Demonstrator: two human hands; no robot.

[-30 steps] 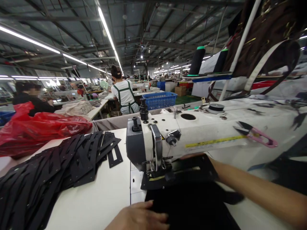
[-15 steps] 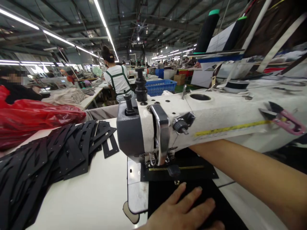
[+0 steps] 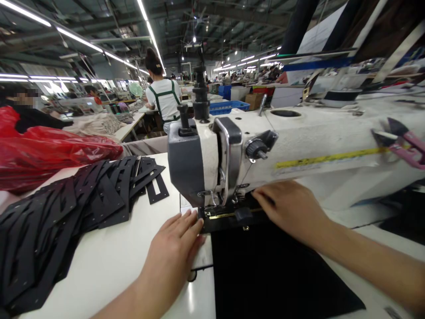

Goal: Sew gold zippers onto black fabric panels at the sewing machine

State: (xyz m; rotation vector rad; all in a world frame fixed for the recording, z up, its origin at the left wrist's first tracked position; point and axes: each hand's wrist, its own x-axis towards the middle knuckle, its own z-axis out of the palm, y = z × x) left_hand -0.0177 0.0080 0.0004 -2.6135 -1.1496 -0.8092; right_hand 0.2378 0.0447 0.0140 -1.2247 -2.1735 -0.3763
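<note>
My left hand (image 3: 175,248) lies with fingers stretched out, its fingertips touching the left end of a black frame piece (image 3: 207,227) under the sewing machine's head (image 3: 186,168). A gold-toothed zipper (image 3: 221,216) shows in that piece, its gold pull (image 3: 245,228) at the near edge. My right hand (image 3: 292,210) is closed, with curled fingers, at the far right edge of the black fabric, below the machine arm. A wide black fabric panel (image 3: 265,274) extends toward me, flat on the table. The machine head hides part of the stitching area.
Many black slotted pieces (image 3: 99,195) overlap on the table at left, beside a red plastic bag (image 3: 66,146). Pink-handled snips (image 3: 407,146) rest on the machine arm (image 3: 318,133). Another person (image 3: 164,97) stands beyond, near a blue crate (image 3: 229,106).
My left hand has moved off the fabric panel to the left end of the frame piece. My right hand has come out from behind the machine arm. The camera view has shifted slightly.
</note>
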